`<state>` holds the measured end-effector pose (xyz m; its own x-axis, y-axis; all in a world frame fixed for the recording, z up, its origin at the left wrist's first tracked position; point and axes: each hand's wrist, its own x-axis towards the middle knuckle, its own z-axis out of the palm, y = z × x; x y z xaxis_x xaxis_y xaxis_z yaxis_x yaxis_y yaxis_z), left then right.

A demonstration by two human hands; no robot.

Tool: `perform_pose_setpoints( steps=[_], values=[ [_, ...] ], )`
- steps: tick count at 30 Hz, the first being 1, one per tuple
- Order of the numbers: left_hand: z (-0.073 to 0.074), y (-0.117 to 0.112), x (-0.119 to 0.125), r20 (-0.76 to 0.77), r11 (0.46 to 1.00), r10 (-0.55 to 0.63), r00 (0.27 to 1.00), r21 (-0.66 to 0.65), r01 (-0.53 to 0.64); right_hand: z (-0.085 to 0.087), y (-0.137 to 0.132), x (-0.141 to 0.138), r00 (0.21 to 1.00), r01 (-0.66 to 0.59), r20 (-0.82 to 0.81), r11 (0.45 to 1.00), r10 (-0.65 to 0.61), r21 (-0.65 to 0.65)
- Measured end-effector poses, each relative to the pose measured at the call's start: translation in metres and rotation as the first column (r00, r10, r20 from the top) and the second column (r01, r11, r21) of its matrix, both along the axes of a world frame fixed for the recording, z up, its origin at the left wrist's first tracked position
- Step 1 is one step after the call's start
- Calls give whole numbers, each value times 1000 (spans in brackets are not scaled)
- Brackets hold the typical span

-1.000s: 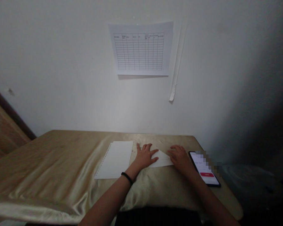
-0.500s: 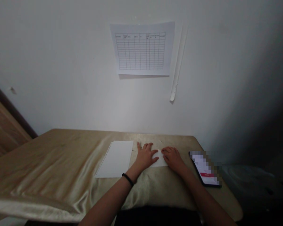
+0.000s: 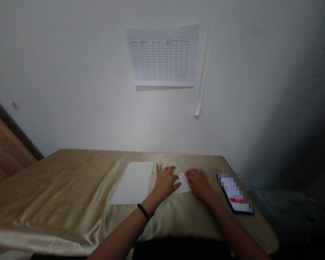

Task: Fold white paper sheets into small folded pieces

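Note:
A small white piece of paper lies on the cloth-covered table between my hands, its far edge rising to a point. My left hand rests at its left side with fingers spread; thumb and forefinger reach onto the paper. At the opposite side, my right hand has its fingers bent close together over the paper's right edge, covering that part. A black band circles my left wrist. Left of my left hand, white notebook sheets with a row of punched holes lie flat.
A phone with a lit, partly blurred screen lies near the right edge of the table. Creased, shiny beige cloth covers the tabletop. On the wall behind hang a printed table sheet and a narrow white strip.
My left hand has shifted slightly left. The small paper has turned a little and its far point shows more plainly. My right hand has hardly moved.

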<state>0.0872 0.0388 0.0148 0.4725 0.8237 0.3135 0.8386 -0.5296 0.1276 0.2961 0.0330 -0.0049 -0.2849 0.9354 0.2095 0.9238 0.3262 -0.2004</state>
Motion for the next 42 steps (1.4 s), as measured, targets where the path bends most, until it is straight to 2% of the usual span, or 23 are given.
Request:
perform_pose_setpoints(
  steps=[13, 22, 32, 38, 42],
  values=[
    [7, -22, -24, 88, 993, 25, 996, -115, -15, -2, 0, 0, 1000, 2, -14, 1000, -2, 11],
    [5, -30, -32, 116, 993, 25, 993, -119, -11, -3, 0, 3, 1000, -12, -25, 1000, 11, -19],
    [-1, -19, -19, 107, 994, -17, 994, -103, 28, -12, -2, 1, 997, 78, -16, 997, -77, 25],
    [-9, 4, -6, 120, 973, -178, 977, -126, 193, -19, 3, 4, 995, 95, -25, 995, -94, 38],
    [-11, 12, -3, 141, 967, -181, 973, -155, 202, -20, 4, 7, 993, 95, -75, 994, -91, 52]
  ],
)
